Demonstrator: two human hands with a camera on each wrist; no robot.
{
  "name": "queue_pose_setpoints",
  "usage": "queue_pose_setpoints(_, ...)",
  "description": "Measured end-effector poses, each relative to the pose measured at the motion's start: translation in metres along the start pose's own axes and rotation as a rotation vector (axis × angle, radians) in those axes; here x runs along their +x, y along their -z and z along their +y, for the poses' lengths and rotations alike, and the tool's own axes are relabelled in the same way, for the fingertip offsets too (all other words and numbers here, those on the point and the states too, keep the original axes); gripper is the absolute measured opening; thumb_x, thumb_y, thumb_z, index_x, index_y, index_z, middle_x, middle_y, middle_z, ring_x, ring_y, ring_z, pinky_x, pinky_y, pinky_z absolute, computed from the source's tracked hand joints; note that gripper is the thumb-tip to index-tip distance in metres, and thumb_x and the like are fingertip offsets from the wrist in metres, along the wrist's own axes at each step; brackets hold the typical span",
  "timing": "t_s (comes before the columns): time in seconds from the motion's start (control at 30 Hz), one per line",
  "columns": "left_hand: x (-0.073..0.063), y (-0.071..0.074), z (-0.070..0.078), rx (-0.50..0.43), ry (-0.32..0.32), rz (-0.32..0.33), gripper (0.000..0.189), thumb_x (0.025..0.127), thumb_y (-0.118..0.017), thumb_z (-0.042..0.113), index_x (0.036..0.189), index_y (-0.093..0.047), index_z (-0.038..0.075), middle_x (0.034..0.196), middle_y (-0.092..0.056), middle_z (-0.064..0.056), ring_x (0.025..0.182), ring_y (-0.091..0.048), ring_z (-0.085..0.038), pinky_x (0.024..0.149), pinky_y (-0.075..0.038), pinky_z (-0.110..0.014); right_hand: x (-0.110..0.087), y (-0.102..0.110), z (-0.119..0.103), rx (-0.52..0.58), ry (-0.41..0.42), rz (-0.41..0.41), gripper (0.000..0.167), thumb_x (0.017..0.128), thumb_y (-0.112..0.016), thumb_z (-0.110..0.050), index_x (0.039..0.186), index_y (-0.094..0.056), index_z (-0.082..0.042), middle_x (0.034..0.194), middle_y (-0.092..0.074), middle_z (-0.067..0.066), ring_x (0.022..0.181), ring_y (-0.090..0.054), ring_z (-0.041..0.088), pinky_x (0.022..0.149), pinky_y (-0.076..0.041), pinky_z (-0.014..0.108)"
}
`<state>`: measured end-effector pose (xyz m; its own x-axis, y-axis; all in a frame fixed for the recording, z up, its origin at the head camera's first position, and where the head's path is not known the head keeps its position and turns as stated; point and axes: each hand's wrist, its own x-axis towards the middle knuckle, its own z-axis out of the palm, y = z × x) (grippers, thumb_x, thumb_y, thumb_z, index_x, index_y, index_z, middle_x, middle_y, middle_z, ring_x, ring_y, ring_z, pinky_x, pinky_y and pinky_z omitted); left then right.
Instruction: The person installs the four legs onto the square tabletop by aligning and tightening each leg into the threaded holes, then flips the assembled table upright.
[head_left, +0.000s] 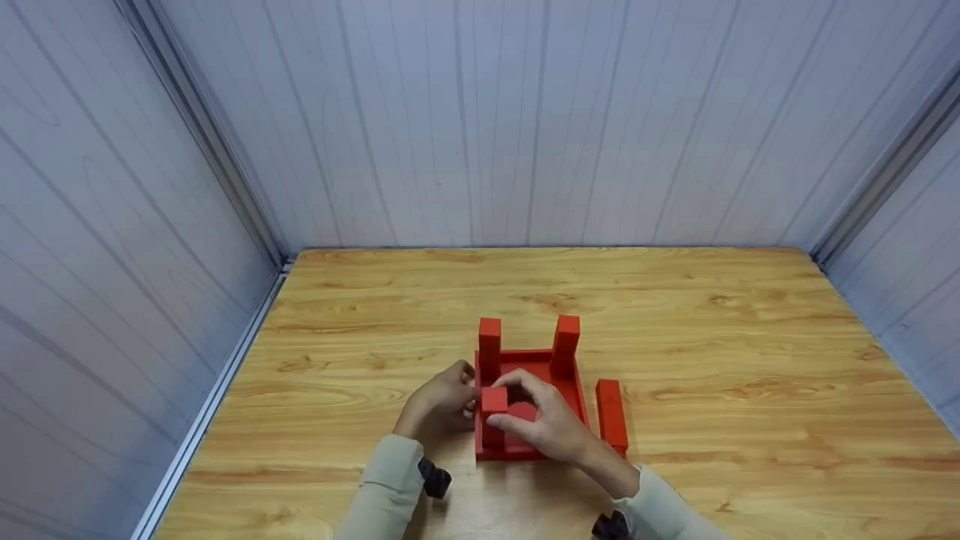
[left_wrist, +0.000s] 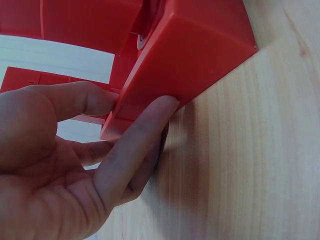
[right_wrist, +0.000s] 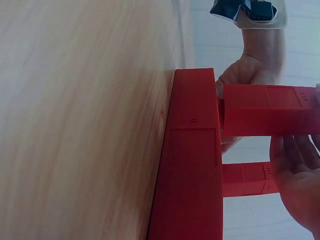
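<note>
A red tray-like base (head_left: pixel 517 454) with raised walls lies on the table, and red square posts stand up from it. My left hand (head_left: pixel 448 394) pinches the base's left wall; in the left wrist view its thumb is at the rim and a finger lies along the outer wall (left_wrist: pixel 200 55). My right hand (head_left: pixel 551 427) grips the top of the near-left post (head_left: pixel 494 400) between thumb and fingers. That post stands upright at the near-left corner; in the right wrist view its lower end (right_wrist: pixel 245 120) meets the base. Far-left (head_left: pixel 490 349) and far-right posts (head_left: pixel 565 345) stand untouched.
A loose red post (head_left: pixel 612 416) lies on the wooden table (head_left: pixel 720 337), just right of the base. Pale panel walls (head_left: pixel 495 135) enclose the table at the back and sides. Black devices (head_left: pixel 435 478) are strapped at both wrists.
</note>
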<state>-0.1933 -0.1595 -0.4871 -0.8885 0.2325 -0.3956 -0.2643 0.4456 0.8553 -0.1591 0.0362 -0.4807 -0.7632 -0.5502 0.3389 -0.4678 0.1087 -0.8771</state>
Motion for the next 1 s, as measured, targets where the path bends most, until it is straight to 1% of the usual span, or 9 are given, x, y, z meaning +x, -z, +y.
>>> queue_pose_setpoints(0.1, -0.001, 0.000, 0.000, 0.031, -0.010, 0.010, 0.035, 0.089, -0.054, 0.006, 0.120, -0.043, -0.002, 0.087, -0.048, -0.009, 0.068, -0.048, -0.016, 0.057, -0.042, -0.026, 0.001, -0.002, -0.002, -0.040, 0.002, 0.021, 0.033, 0.085, -0.072, -0.014, 0.112, -0.054, -0.008, 0.104, -0.061, 0.007, 0.094, -0.061, 0.016, 0.084, -0.053, 0.037)
queue_pose_setpoints(0.23, -0.001, 0.001, 0.000, 0.064, -0.014, 0.021, 0.035, 0.089, -0.054, 0.005, 0.121, -0.044, -0.002, 0.093, -0.049, -0.010, 0.073, -0.050, -0.018, 0.059, -0.046, -0.028, 0.000, -0.005, -0.002, -0.058, 0.000, 0.055, 0.036, 0.083, -0.074, -0.019, 0.111, -0.053, -0.010, 0.102, -0.060, 0.004, 0.092, -0.061, 0.015, 0.081, -0.054, 0.035)
queue_pose_setpoints(0.33, 0.000, 0.000, -0.001, 0.046, -0.007, 0.016, 0.033, 0.090, -0.053, 0.004, 0.121, -0.044, -0.002, 0.093, -0.050, -0.011, 0.073, -0.052, -0.019, 0.060, -0.050, -0.030, 0.000, -0.005, -0.011, -0.062, -0.005, 0.072, 0.038, 0.081, -0.076, -0.017, 0.109, -0.053, -0.008, 0.100, -0.060, 0.004, 0.090, -0.061, 0.016, 0.079, -0.055, 0.036)
queue_pose_setpoints(0.47, 0.000, 0.000, -0.002, 0.003, 0.002, 0.008, 0.032, 0.089, -0.053, 0.003, 0.120, -0.044, -0.001, 0.090, -0.050, -0.010, 0.070, -0.051, -0.018, 0.060, -0.051, -0.031, 0.000, -0.005, -0.011, -0.068, -0.015, 0.074, 0.039, 0.081, -0.076, -0.020, 0.109, -0.053, -0.009, 0.100, -0.060, 0.003, 0.089, -0.060, 0.015, 0.079, -0.054, 0.036)
queue_pose_setpoints(0.6, -0.001, 0.000, -0.002, 0.006, 0.002, 0.008, 0.032, 0.090, -0.053, 0.005, 0.120, -0.044, -0.001, 0.089, -0.048, -0.008, 0.069, -0.050, -0.018, 0.058, -0.047, -0.029, -0.002, -0.003, 0.001, -0.074, -0.025, 0.033, 0.042, 0.082, -0.075, -0.030, 0.114, -0.051, -0.017, 0.106, -0.059, -0.002, 0.094, -0.059, 0.013, 0.083, -0.053, 0.032)
queue_pose_setpoints(0.73, -0.001, 0.000, -0.002, 0.019, -0.002, 0.014, 0.032, 0.090, -0.054, 0.007, 0.120, -0.044, -0.001, 0.087, -0.049, -0.009, 0.069, -0.049, -0.017, 0.058, -0.045, -0.028, -0.003, 0.000, 0.003, -0.047, -0.036, -0.048, 0.046, 0.085, -0.072, -0.029, 0.125, -0.049, -0.020, 0.116, -0.057, -0.002, 0.103, -0.057, 0.014, 0.090, -0.050, 0.035)
queue_pose_setpoints(0.8, -0.001, 0.000, -0.002, 0.007, 0.004, 0.012, 0.031, 0.091, -0.053, 0.007, 0.120, -0.044, 0.000, 0.087, -0.049, -0.009, 0.068, -0.050, -0.018, 0.058, -0.046, -0.028, -0.003, 0.002, 0.003, 0.001, -0.055, -0.091, 0.048, 0.087, -0.070, -0.026, 0.130, -0.048, -0.020, 0.123, -0.055, 0.000, 0.109, -0.056, 0.015, 0.094, -0.048, 0.035)
queue_pose_setpoints(0.9, -0.001, 0.000, 0.000, -0.013, 0.011, 0.002, 0.028, 0.093, -0.053, 0.009, 0.118, -0.044, 0.001, 0.088, -0.048, -0.009, 0.067, -0.049, -0.018, 0.058, -0.047, -0.029, -0.003, 0.006, 0.001, 0.108, -0.082, -0.141, 0.049, 0.090, -0.066, -0.019, 0.135, -0.046, -0.016, 0.132, -0.052, 0.007, 0.118, -0.053, 0.016, 0.102, -0.043, 0.033)
queue_pose_setpoints(1.0, -0.001, 0.000, 0.000, -0.017, 0.014, -0.006, 0.026, 0.094, -0.053, 0.010, 0.117, -0.043, 0.001, 0.089, -0.048, -0.009, 0.068, -0.049, -0.018, 0.058, -0.048, -0.029, -0.003, 0.009, 0.000, 0.190, -0.102, -0.168, 0.049, 0.091, -0.063, -0.014, 0.137, -0.046, -0.013, 0.140, -0.047, 0.013, 0.124, -0.050, 0.017, 0.106, -0.040, 0.031)
